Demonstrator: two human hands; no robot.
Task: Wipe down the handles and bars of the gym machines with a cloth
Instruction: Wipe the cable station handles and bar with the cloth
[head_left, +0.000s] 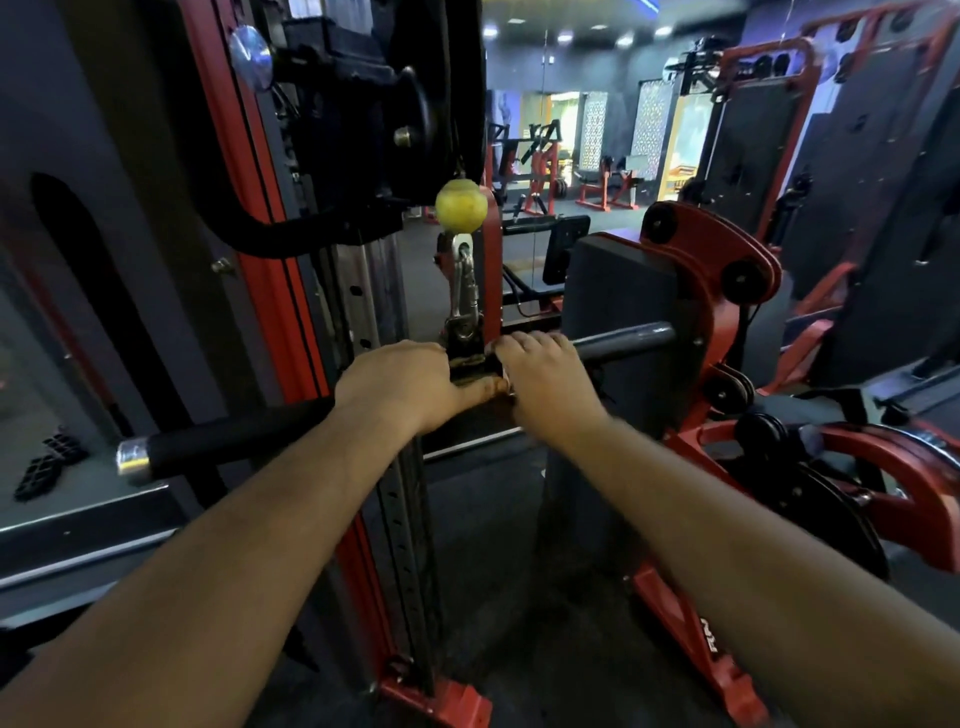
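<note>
Two bare hands on a straight cable bar (228, 441) hanging off a cable machine. Left hand (400, 384) has fingers curled over the bar just left of its centre swivel bracket (465, 345); thumb runs along the underside toward the other hand. Right hand (545, 379) grips just right of the bracket, fingers wrapped over the top. Thumbs nearly touching under the bracket. No cloth visible; can't tell if one is tucked under either palm. Bar's left half has a black grip with a chrome end cap (131, 454); right half sticks out grey past the right hand. Bracket hangs from a steel carabiner (462, 283), under a yellow-green stopper ball (461, 205). Red upright (291, 291) with adjustment holes behind the left forearm; red plate-loaded machine (727, 291) at the right.
</note>
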